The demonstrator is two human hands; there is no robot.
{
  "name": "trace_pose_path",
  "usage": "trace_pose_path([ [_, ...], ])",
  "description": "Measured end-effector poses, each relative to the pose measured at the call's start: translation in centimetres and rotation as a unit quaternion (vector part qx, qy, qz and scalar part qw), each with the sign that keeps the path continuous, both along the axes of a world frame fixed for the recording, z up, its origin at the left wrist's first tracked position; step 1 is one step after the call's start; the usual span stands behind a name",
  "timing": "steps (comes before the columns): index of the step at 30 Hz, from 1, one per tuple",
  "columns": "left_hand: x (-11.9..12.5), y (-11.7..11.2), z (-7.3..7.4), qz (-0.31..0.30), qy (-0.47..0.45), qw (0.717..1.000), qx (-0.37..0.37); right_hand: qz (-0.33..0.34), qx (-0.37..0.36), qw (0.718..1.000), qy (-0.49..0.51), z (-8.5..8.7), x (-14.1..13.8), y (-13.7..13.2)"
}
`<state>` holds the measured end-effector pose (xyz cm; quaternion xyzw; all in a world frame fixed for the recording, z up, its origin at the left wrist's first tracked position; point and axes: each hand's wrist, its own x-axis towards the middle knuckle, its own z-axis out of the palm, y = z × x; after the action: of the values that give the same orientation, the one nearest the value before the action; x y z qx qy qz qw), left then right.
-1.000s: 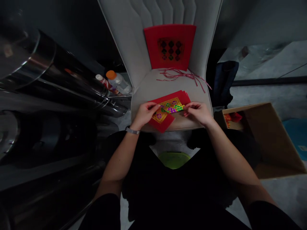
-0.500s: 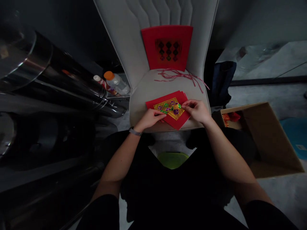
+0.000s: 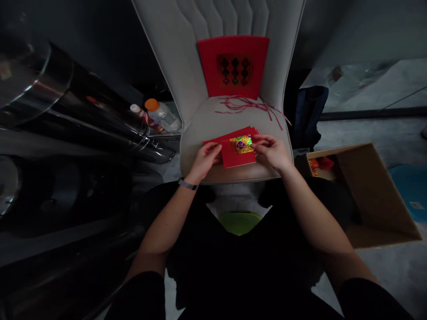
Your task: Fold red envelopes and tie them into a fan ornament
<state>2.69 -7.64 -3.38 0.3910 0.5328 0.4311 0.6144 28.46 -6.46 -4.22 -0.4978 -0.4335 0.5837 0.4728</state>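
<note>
Over a pale chair seat [image 3: 196, 129], a gold-patterned red card [image 3: 238, 153] overlapping red sheets [image 3: 235, 134], left hand [image 3: 204, 161] pinching its left edge, right hand [image 3: 271, 152] pinching its right edge, pink strings [image 3: 248, 105] lying behind

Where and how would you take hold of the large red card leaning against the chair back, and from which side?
The large red card is probably best pinched at the middle of its upper edge, the grip coming from above. It leans on the chair back with that edge exposed, while pink strings lie at its foot. Any gap behind cannot be made out.
</note>
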Motion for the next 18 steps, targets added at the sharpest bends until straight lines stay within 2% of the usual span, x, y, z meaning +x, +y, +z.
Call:
trace_pose_path([
  [4, 0.4, 0.2, 0.1, -0.017, 0.011, 0.999, 0.025, -0.003, 0.021, 1.0, -0.006, 0.5, -1.5, 0.1],
  [7, -0.3, 0.6, 0.9, -0.004, 0.08, 0.991, 0.106, -0.008, 0.047, 0.998, -0.033, 1.6, -1.7, 0.6],
  [9, -1.3, 1.0, 1.4, 0.004, 0.164, 0.969, 0.187, -0.032, 0.067, 0.995, -0.065, 2.3, -1.1, 1.3],
  [12, -3.4, 1.9, 1.3, -0.035, 0.287, 0.92, 0.265, -0.071, 0.086, 0.986, -0.122, 2.3, 0.5, 2.3],
  [15, -5.4, 2.6, 0.2, -0.135, 0.372, 0.882, 0.257, -0.056, 0.095, 0.962, -0.25, 1.1, 2.1, 2.7],
  [17, -6.3, 2.8, -0.6, -0.187, 0.41, 0.859, 0.242, -0.023, 0.091, 0.927, -0.362, 0.2, 2.6, 2.5],
  [18, -6.5, 2.9, -0.8, -0.19, 0.427, 0.85, 0.242, -0.007, 0.09, 0.909, -0.408, -0.2, 2.7, 2.2],
])
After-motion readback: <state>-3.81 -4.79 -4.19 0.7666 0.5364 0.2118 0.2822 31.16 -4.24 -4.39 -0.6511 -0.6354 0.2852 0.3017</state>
